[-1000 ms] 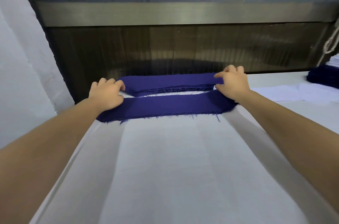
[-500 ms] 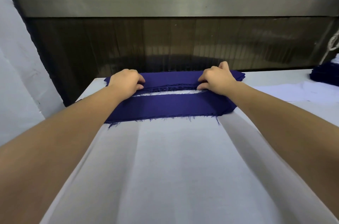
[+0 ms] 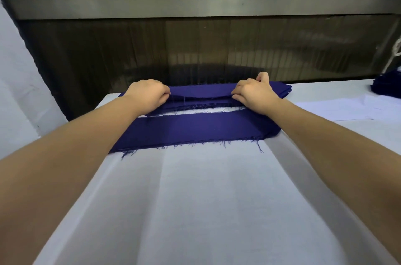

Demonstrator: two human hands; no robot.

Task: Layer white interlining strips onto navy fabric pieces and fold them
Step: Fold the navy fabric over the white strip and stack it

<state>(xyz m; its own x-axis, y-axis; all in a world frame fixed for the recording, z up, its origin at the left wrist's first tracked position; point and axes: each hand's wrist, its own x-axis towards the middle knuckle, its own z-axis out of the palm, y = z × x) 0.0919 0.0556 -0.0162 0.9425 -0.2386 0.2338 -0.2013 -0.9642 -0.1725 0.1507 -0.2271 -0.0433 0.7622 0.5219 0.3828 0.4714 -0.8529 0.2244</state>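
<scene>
A stack of navy fabric pieces lies at the far edge of the white table. My left hand pinches the top piece of the stack at its near left edge. My right hand pinches the same piece near its right end, and the piece is slightly lifted between them. A single navy strip with frayed edges lies flat just in front of the stack, under both wrists. A thin line of white shows between strip and stack.
White interlining pieces lie flat on the table at the right. Another pile of navy fabric sits at the far right edge. A dark panel with a metal rail rises right behind the stack. A white wall stands at the left.
Both hands moved from the near navy strip back to the stack behind it and closed on its top piece, lifting its near edge a little.
</scene>
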